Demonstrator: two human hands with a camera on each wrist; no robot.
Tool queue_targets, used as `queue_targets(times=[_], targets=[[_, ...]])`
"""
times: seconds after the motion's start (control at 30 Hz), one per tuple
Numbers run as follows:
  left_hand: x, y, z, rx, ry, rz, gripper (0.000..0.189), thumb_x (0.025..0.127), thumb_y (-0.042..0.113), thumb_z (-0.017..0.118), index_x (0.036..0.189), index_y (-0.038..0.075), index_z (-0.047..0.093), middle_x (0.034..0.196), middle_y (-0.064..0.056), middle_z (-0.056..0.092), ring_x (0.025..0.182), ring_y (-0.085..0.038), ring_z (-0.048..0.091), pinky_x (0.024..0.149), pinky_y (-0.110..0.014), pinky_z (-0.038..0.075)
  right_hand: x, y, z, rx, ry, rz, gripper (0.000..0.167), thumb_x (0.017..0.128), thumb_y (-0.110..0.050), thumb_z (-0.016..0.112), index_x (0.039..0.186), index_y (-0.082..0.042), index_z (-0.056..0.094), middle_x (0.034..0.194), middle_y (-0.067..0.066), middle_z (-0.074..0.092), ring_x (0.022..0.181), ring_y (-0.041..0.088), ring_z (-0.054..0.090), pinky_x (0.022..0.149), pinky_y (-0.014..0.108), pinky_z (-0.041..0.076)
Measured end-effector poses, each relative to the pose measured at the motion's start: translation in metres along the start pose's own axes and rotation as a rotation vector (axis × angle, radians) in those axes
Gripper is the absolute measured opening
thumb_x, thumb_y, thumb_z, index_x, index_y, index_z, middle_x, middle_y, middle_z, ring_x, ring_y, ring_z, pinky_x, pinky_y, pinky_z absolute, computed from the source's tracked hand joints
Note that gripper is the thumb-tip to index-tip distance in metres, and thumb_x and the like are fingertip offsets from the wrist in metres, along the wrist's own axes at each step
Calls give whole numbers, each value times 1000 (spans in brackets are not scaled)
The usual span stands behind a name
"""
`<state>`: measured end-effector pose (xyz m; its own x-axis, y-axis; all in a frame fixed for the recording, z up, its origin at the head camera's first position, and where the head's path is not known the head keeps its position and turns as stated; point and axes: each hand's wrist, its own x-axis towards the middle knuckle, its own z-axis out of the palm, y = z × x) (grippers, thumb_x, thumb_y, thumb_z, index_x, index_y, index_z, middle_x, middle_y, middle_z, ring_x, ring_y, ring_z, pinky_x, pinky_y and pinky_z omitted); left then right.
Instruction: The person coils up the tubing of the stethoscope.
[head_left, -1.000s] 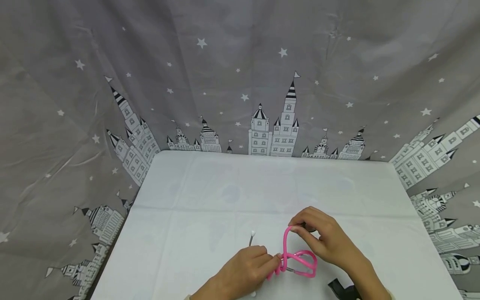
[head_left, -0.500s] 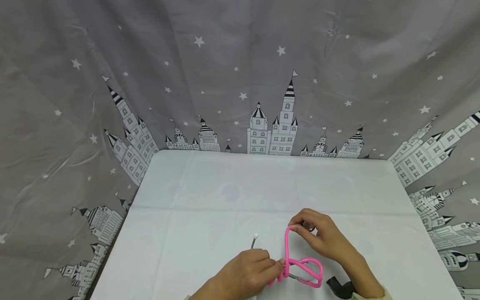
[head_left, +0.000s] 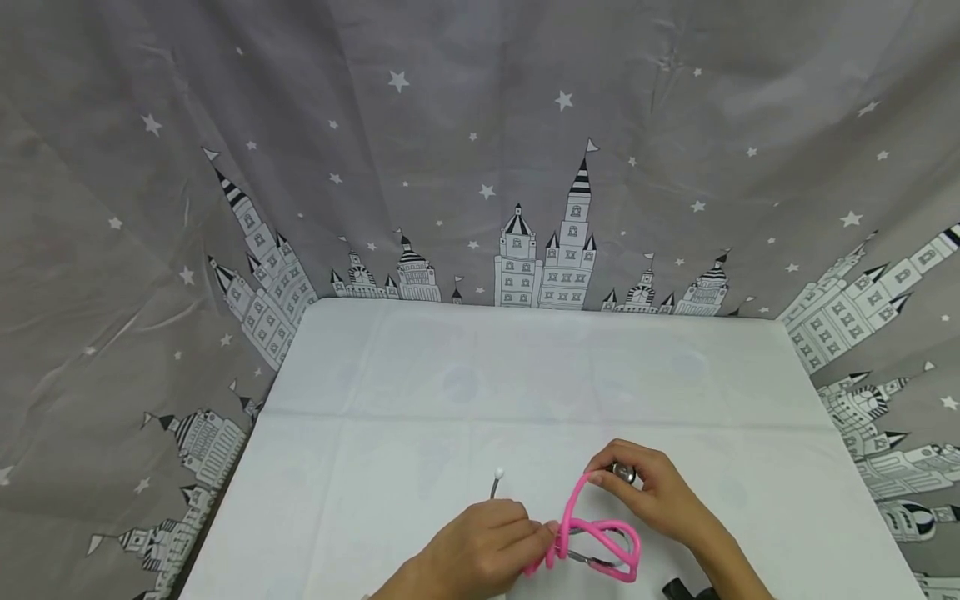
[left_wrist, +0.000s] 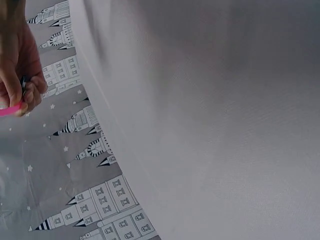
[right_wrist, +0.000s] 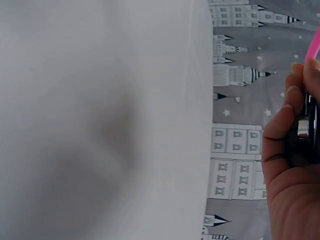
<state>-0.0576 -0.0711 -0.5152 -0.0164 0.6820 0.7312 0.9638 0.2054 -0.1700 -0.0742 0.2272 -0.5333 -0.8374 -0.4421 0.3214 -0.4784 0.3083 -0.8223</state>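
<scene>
A stethoscope with pink tubing (head_left: 600, 527) is held between both hands over the table's near side, its tube looped around its grey metal ear tubes. My left hand (head_left: 483, 546) grips the bundle at the left, where fingers hide part of it. One white ear tip (head_left: 498, 472) sticks up behind that hand. With thumb and fingers my right hand (head_left: 652, 483) pinches the tubing's upper end, and the round metal chestpiece (head_left: 623, 472) sits inside its grasp. In the right wrist view, pink tube (right_wrist: 312, 47) rises from the right hand's fingertips, and a dark part lies against the palm.
A white cloth-covered table (head_left: 420, 375) lies under the hands. Behind it hangs a grey curtain (head_left: 450, 100) printed with castles and stars. A black object (head_left: 677, 590) is partly visible by the right forearm at the bottom edge.
My right hand has come down and slightly right with the tube end, and more of the chestpiece shows. The pink loops and my left hand have shifted slightly.
</scene>
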Motion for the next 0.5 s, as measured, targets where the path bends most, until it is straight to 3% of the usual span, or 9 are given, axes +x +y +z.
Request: queue_targets(times=[0.13,0.27,0.37,0.5], targets=[[0,-5,-2,7,34,-46,14,104,9,65,104,7,78,81,10,77,70,-3,54,71,-8,49,-7,4,9,53,28,-24,31,96,4,74,107,-24,76,93,-7,74,75,6,58,63,19,50],[-2,-9,-3,-16,56,-120,14,104,8,63,106,5,77,84,9,78,70,-3,52,68,-8,45,-12,5,20,90,68,-69,35,92,9,76,109,-22,77,96,-6,75,79,11,65,64,22,52],[-3,-12,-3,-14,68,-166,14,104,7,62,107,4,76,82,9,77,69,-4,52,66,-8,43,-14,4,26,85,102,-103,40,87,11,76,112,-20,78,96,-5,75,83,10,66,66,22,53],[-2,-17,-4,26,87,-193,15,103,7,62,106,4,76,80,8,74,68,-5,53,64,-10,44,-16,1,32,55,139,-87,38,87,10,78,112,-19,78,97,-4,76,84,5,64,66,19,52]])
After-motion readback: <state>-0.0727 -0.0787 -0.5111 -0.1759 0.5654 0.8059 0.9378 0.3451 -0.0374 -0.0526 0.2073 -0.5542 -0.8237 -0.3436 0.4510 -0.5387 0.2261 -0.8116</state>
